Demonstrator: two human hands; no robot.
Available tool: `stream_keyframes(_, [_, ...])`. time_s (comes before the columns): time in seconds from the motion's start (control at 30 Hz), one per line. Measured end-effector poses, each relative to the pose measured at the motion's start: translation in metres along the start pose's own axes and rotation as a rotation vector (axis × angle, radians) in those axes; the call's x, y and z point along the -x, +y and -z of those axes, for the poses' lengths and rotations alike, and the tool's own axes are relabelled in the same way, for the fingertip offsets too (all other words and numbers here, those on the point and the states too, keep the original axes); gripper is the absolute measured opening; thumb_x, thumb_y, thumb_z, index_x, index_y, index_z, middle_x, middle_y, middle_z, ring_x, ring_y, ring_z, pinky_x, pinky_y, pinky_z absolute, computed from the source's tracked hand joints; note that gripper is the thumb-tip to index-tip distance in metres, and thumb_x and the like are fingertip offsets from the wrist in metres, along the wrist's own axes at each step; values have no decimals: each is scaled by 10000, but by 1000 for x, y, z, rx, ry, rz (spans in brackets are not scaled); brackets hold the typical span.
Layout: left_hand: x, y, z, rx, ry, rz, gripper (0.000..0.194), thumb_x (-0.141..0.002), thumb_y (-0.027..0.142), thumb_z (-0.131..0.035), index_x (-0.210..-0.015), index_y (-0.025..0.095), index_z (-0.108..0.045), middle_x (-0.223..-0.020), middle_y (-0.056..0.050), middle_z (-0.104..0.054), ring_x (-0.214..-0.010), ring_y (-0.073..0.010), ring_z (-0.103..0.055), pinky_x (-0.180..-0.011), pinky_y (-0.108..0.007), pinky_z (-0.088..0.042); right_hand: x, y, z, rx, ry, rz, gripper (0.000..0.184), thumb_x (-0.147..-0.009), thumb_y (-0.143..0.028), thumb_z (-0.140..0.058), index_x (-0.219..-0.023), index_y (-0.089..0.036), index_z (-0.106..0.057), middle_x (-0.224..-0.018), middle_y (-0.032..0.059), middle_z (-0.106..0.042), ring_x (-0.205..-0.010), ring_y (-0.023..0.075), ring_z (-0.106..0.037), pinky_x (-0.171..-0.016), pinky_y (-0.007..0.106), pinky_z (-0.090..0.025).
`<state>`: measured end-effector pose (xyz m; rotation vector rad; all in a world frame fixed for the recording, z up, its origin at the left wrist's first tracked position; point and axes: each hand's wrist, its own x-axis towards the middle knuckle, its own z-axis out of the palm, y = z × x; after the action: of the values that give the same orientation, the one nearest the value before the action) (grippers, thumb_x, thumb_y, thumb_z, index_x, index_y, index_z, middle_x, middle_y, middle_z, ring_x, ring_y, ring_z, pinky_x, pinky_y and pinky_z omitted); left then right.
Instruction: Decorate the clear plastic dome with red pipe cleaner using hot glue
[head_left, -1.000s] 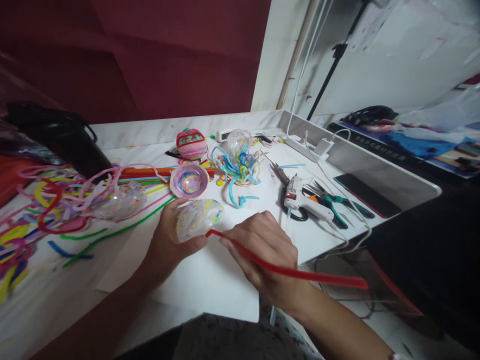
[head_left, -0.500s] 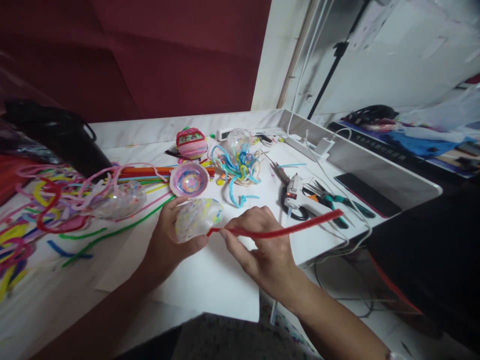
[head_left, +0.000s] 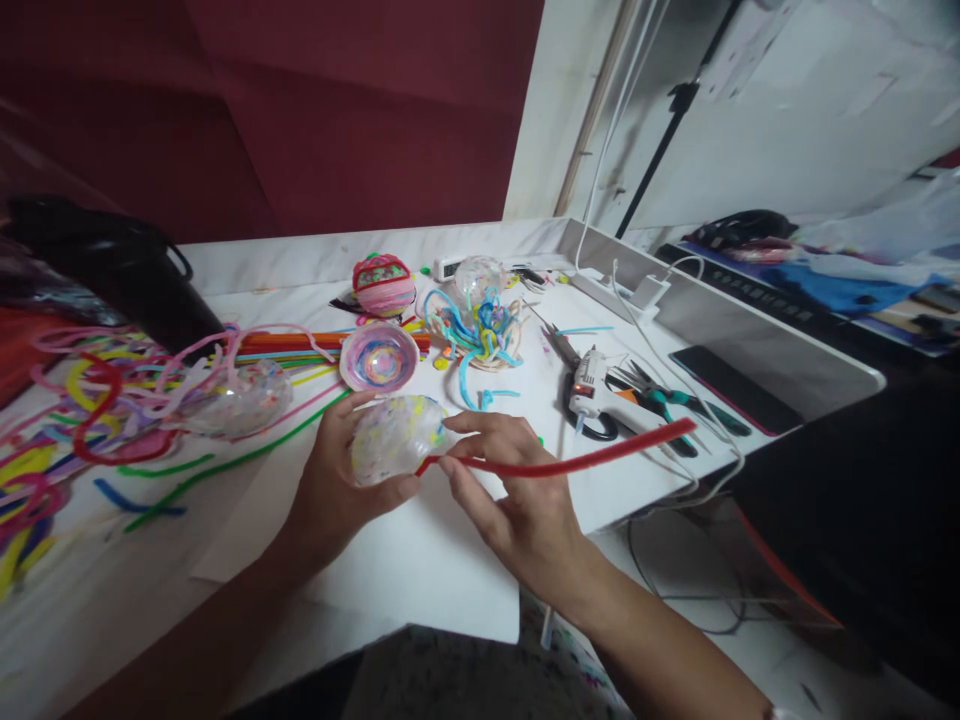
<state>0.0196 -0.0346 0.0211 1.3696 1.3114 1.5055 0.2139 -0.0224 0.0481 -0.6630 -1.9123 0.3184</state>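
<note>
My left hand point(head_left: 337, 480) grips a translucent dome point(head_left: 394, 440) flecked with yellow, blue and purple, with the thumb along its lower edge. A red pipe cleaner point(head_left: 570, 466) is bent near its left end, and that end meets the dome's rim by my left thumb. Pinched between thumb and index finger of my right hand point(head_left: 514, 485), the pipe cleaner stretches off to the right. The other right fingers lie beyond it, close to the dome's right side. Just behind the dome stands a small pink bowl point(head_left: 379, 360) with a swirled inside.
Tangled pipe cleaners point(head_left: 97, 400) and a clear dome point(head_left: 240, 400) lie left, near a black bottle point(head_left: 135, 280). Behind are a pink ball point(head_left: 383, 285) and a blue pipe-cleaner bundle point(head_left: 484, 335). A glue gun point(head_left: 592, 380), pliers point(head_left: 660, 400) and a phone point(head_left: 735, 390) lie right.
The pipe cleaner's free end has swung upward, from below my right wrist to above it. My right fingers have since opened out towards the dome. My left hand and the dome stay put.
</note>
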Motion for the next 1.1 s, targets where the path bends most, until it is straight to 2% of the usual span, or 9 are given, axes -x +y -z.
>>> stream_keyframes(0.13, [-1,0,0,-8,-6,-9,817,-567,333,-898,-1265,233,-485,-1201,-96,-684,-1104,-289,-675,-857,-372,-581,2,2,-2,-53,4,9,136,-939,-58,-626,-1008,-175,-617,-981,83,-731,-1087,223,-689,-918,391,-515])
stream_keyframes(0.4, [-2,-7,2,-3,-10,-34,796,-562,356,-905,-1253,260,-522,-1229,-80,-684,-1135,-292,-666,-893,-379,-577,2,3,-4,-32,37,1,116,-934,-68,-636,-993,-167,-623,-996,95,-735,-1045,218,-702,-893,398,-513])
stream_keyframes(0.67, [-3,-1,2,-42,-2,-15,780,-516,357,-899,-1194,230,-534,-1192,-95,-684,-1107,-309,-671,-880,-398,-580,5,3,-8,-20,66,-24,99,-933,-84,-641,-987,-166,-628,-1000,101,-733,-1028,220,-705,-880,404,-523])
stream_keyframes(0.97, [-2,-3,1,-74,1,-24,776,-532,345,-883,-1210,238,-522,-1194,-93,-682,-1115,-311,-665,-892,-407,-573,5,4,-11,-29,119,-19,153,-888,-74,-694,-969,-186,-629,-966,80,-738,-979,214,-721,-842,375,-559])
stream_keyframes(1.1, [-1,1,0,-107,17,-4,788,-526,340,-878,-1212,226,-509,-1198,-106,-667,-1120,-319,-656,-901,-422,-565,5,5,-12,-35,113,-38,140,-880,-74,-702,-951,-175,-636,-978,98,-741,-987,222,-721,-844,375,-564])
